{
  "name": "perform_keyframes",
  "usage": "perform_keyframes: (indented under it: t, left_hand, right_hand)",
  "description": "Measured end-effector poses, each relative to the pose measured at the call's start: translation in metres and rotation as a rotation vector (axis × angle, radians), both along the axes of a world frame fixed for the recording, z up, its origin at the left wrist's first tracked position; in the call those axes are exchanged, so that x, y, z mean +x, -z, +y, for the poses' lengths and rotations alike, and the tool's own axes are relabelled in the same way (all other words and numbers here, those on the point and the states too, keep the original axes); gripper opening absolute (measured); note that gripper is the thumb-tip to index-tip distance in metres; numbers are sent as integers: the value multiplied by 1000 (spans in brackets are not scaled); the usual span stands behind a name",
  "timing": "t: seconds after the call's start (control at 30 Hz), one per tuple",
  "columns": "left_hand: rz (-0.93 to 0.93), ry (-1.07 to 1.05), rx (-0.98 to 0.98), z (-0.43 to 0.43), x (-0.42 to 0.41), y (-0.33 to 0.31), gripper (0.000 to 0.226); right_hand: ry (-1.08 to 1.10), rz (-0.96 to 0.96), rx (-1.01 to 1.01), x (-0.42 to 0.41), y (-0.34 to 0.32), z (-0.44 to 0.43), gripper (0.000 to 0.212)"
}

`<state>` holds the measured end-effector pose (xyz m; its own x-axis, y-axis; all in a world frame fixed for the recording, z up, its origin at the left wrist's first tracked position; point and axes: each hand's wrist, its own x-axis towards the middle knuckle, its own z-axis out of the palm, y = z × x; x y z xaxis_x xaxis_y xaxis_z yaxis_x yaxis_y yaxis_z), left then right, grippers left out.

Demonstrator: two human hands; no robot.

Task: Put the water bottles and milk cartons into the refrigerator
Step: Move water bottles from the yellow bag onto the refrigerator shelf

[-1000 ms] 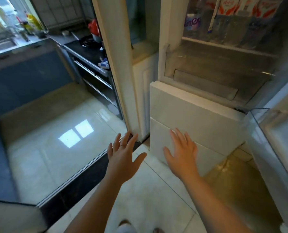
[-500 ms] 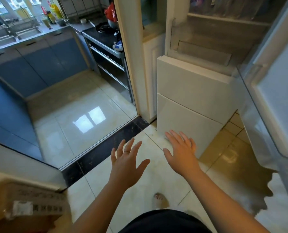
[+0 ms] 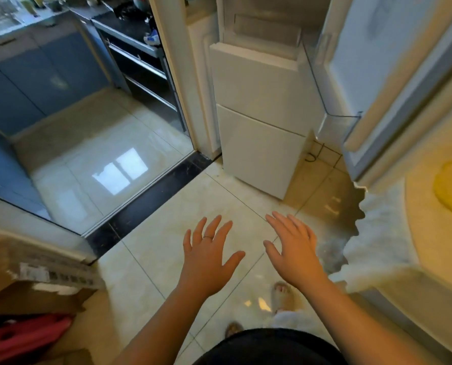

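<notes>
both hands are hovering empty right now, well in front of the refrigerator (image 3: 261, 106): the left hand (image 3: 206, 256) and the right hand (image 3: 293, 255) are hanging palm-down with fingers spread, gripping nothing and touching nothing. no water bottles or milk cartons are showing in this view. i'm guessing they're sitting in the cardboard box (image 3: 45, 272) way off to the refrigerator's left, down by the person, but i can't tell what's in there besides something red (image 3: 22, 335). what's worrying me: the refrigerator's door (image 3: 372, 64) is standing wide open on its right side with a clear door bin (image 3: 335, 119) sticking out, so anyone swinging back from the box with full arms is probably going to be clipping that bin or the door edge. the glossy floor tiles (image 3: 167, 259) in front of the refrigerator are looking slick too, and one foot is showing a slipper (image 3: 281, 293), so twisting fast with heavy bottles is asking for a slip. the lacy cloth (image 3: 375, 233) hanging to the refrigerator's right is also begging to get snagged.
</notes>
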<state>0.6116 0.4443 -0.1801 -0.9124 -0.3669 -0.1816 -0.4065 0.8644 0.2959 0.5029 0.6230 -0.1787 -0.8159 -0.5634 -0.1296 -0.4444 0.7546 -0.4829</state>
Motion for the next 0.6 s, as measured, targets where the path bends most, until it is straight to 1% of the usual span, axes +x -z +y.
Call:
perform_keyframes:
  t: [0.27,0.5,0.6]
  left_hand:
    - [14,96,32,116,-17,1,71]
    - [38,144,62,276,-50,8,69]
    - [30,173,81,345,-67,14,68]
  right_hand:
    - [86,23,5,-4,-2,126,55]
    - [145,19,24,-29,-1,289,54]
    - [229,5,31,-40,1,358,55]
